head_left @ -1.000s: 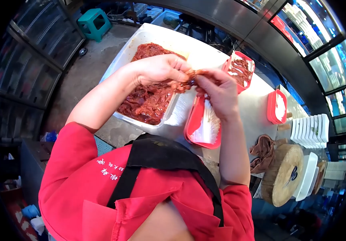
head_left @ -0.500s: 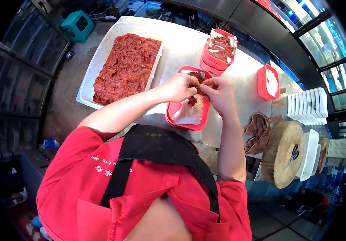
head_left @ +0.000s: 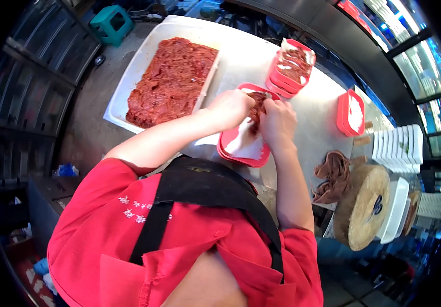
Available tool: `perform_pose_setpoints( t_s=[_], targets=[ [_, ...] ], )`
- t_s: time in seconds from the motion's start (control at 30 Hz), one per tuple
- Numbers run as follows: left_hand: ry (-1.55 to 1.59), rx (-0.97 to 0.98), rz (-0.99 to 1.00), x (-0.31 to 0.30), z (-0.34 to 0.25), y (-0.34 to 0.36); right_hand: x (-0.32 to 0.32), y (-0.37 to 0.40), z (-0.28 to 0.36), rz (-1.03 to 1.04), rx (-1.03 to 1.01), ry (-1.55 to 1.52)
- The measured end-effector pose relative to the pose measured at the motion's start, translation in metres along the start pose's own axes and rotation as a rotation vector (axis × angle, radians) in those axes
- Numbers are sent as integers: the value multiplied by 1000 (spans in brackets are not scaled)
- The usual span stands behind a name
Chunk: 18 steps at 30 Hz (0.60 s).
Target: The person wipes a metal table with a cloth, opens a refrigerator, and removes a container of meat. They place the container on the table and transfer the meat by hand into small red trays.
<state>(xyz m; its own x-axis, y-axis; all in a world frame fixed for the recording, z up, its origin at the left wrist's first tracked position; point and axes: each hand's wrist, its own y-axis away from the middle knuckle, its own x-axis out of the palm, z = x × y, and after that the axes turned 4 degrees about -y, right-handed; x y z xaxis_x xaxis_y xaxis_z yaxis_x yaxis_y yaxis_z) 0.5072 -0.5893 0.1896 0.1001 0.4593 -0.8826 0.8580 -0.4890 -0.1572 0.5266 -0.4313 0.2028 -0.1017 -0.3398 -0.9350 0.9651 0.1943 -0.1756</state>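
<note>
Over the far part of a red tray (head_left: 263, 159) with a white layer inside, both hands hold dark red marinated meat (head_left: 255, 113). My left hand (head_left: 233, 108) comes in from the left, its fingers closed on the meat's upper edge. At the right side of the meat, my right hand (head_left: 278, 121) has its fingers bent and pressed together on it. The fingertips of both hands are partly hidden. Left of the tray stands a large white tub (head_left: 122, 97) with a mass of red meat (head_left: 172, 84).
Stacked red trays with meat strips (head_left: 293, 66) stand at the back, and another red tray (head_left: 352, 115) lies right. Also on the right are a brown cloth (head_left: 333, 176), a round wooden block (head_left: 363, 210) with scissors (head_left: 377, 205), and stacked white trays (head_left: 397, 146).
The camera view has shifted slightly. The meat now hangs lower between my hands, and my right hand has turned with its fingers more curled.
</note>
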Motion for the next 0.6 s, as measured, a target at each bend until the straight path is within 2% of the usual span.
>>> perform_pose_setpoints(
  t_s=[0.07,0.13,0.2,0.27,0.33,0.4,0.43,0.47,0.5,0.6],
  targets=[
    [138,-147,-123,16,2,2,2,2,-1,-169,-167,99],
    [-128,66,-70,-9,-6,10,2,2,0,-152,-160,106],
    [39,-14,-185,-29,-4,17,-1,4,-1,-112,-182,93],
    [38,3,-337,-42,35,20,-4,5,0,-142,-183,44],
    [-99,-253,-225,-70,78,26,-10,6,3,-171,-165,7],
    [-258,-540,29,-84,135,38,-18,8,10,-194,-142,-105],
    [-357,-596,69,-77,167,48,-21,8,13,-194,-140,-103],
    [-437,-588,174,-80,180,57,-24,8,17,-152,-131,-155],
    [-433,-572,190,-71,203,67,-25,6,20,-111,-123,-207],
    [-541,-609,72,-59,224,81,-24,2,28,-70,-157,-248]
  ],
)
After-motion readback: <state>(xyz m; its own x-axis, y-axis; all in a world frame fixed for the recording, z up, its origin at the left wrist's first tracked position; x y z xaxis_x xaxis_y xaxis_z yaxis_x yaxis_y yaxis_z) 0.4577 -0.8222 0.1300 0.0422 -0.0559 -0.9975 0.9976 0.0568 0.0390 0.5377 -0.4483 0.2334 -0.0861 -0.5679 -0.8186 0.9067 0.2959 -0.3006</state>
